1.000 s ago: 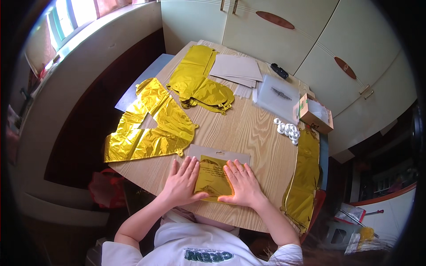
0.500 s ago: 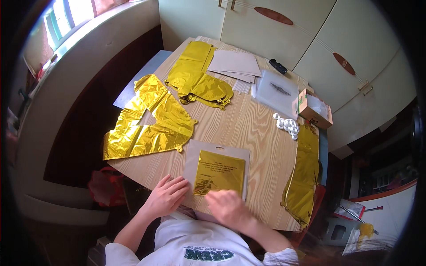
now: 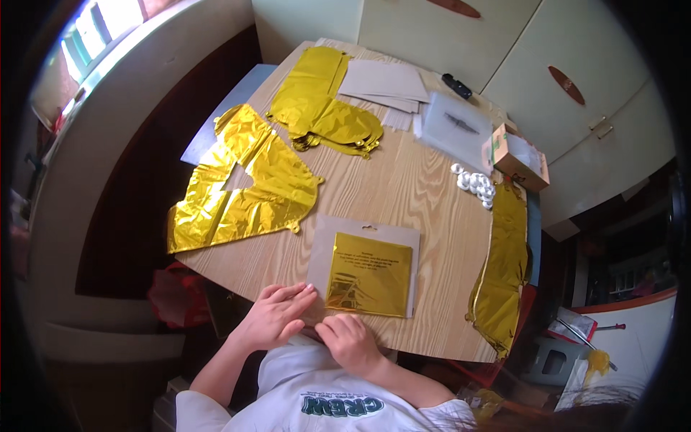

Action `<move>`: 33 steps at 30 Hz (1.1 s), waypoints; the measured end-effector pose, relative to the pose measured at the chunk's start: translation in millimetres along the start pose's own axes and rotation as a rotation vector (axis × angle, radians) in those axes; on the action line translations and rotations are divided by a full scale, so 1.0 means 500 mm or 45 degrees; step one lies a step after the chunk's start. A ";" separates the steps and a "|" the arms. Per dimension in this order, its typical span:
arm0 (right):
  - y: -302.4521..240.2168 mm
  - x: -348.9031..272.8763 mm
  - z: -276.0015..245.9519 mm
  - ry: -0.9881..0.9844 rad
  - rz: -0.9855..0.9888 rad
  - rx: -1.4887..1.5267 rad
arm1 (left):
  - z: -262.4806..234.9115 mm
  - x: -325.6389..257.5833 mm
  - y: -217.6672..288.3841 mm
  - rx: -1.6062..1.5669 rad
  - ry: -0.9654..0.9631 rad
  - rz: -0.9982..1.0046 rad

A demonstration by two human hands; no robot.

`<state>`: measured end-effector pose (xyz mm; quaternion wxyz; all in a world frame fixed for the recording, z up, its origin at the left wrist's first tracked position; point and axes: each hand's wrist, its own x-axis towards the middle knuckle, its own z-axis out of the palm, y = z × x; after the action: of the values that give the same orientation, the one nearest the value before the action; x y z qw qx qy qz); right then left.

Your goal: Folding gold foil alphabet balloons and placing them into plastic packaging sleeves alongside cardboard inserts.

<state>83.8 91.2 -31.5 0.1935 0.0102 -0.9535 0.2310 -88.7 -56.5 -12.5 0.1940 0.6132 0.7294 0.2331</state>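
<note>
A clear flat bag lies on the table in front of me, holding a grey backing card and a folded gold foil sheet with dark print. My left hand rests at the bag's lower left corner, its fingers stretched out and close together. Just below the bag's bottom edge, my right hand is closed, with the fingers curled and their tips near my left hand. What those fingertips hold, if anything, is hidden.
An opened gold foil balloon lies at the left, a gold foil stack behind it. Grey cards, clear bags, a black object, white rolls, a cardboard box and more gold foil stand farther right.
My right hand has moved down and left from the foil's lower edge, toward my left hand. The left hand's fingers have straightened. The whole view has shifted a little.
</note>
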 end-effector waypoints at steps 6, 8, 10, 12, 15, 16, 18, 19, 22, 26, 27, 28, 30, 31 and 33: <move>0.005 0.009 -0.020 -0.115 0.153 0.004 | 0.004 -0.004 -0.007 -0.180 -0.045 -0.013; 0.010 0.021 -0.035 -0.094 0.191 0.024 | 0.004 -0.004 0.001 -0.153 -0.058 -0.017; 0.023 0.021 -0.040 -0.097 0.226 0.030 | 0.006 -0.001 0.008 -0.132 -0.055 -0.007; 0.023 0.022 -0.041 -0.104 0.236 0.067 | 0.014 0.003 0.012 -0.122 -0.039 0.016; 0.005 0.023 -0.019 -0.107 0.143 0.085 | 0.018 0.008 0.016 -0.081 -0.014 0.026; -0.001 0.018 -0.011 -0.080 0.144 0.102 | 0.020 0.010 0.017 -0.073 -0.009 0.031; -0.008 0.008 -0.007 -0.134 0.156 0.111 | 0.020 0.010 0.020 -0.050 0.008 0.019; -0.009 0.005 -0.005 -0.162 0.162 0.115 | 0.020 0.009 0.021 -0.044 0.010 0.015; -0.006 0.003 0.003 -0.041 0.200 0.203 | 0.020 0.010 0.022 -0.024 0.020 0.014; -0.006 0.017 0.008 -0.032 0.210 0.108 | 0.022 0.010 0.022 0.001 0.022 0.013; -0.005 0.016 0.014 -0.056 0.204 0.063 | 0.022 0.010 0.023 0.007 0.025 0.012; -0.005 0.016 0.018 -0.079 0.198 0.017 | 0.020 0.011 0.025 0.022 0.013 0.002; -0.008 0.022 0.018 -0.110 0.198 -0.079 | 0.017 0.014 0.029 0.050 -0.014 -0.014; -0.009 0.025 0.018 -0.124 0.199 -0.127 | 0.018 0.014 0.028 0.061 -0.002 -0.015; -0.013 0.031 0.014 -0.199 0.190 -0.186 | 0.023 0.014 0.027 0.080 0.024 -0.016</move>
<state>67.4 83.2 -28.6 0.1012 -0.0569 -0.9780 0.1733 -72.4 -46.5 -14.3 0.1693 0.6120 0.7421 0.2147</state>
